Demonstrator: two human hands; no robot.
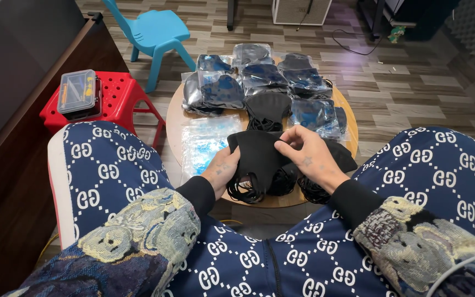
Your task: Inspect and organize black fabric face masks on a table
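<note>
Black cloth, a face mask (257, 157), sits pinched between our two hands above the near edge of the round wooden table (174, 118). Our left hand (222, 169) clamps its left edge, our right hand (307, 157) its right. Loose black masks (268, 107) lie just beyond, bagged masks (221, 88) farther off, empty clear bags (204, 140) at left.

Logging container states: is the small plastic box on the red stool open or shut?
Shut: the clear-lidded box sits on the red stool with its lid flat on the base.
</note>
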